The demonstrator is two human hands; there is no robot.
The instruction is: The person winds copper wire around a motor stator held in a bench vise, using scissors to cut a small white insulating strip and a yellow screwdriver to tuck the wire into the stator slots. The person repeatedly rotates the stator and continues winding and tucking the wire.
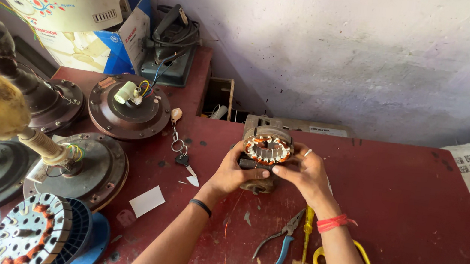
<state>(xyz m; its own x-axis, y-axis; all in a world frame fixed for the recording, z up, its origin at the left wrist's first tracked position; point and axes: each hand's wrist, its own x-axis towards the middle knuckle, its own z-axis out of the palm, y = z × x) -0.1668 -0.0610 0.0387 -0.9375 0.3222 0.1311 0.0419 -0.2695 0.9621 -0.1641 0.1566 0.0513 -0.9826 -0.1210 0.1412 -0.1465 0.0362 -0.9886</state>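
Now both hands are on the motor [265, 154], which sits on the red table [420, 199] near its back edge, just ahead of the wall. Left hand [233, 174] wraps the near left side, fingers curled tight against the casing and thumb laid across the front. Right hand [305, 173] closes on the right side, thumb and fingertips pinching at the rim of the copper-wound stator [268, 148], a ring showing on one finger. The stator's open face tilts up toward the camera. Just below the right wrist lie blue-handled pliers [279, 247], a yellow screwdriver [306, 238] and a yellow loop of tape [345, 262], close together. Keys [180, 146] rest left of the motor. Farther left, ceiling fan bodies [129, 106] crowd the table's end, well apart from the hands.
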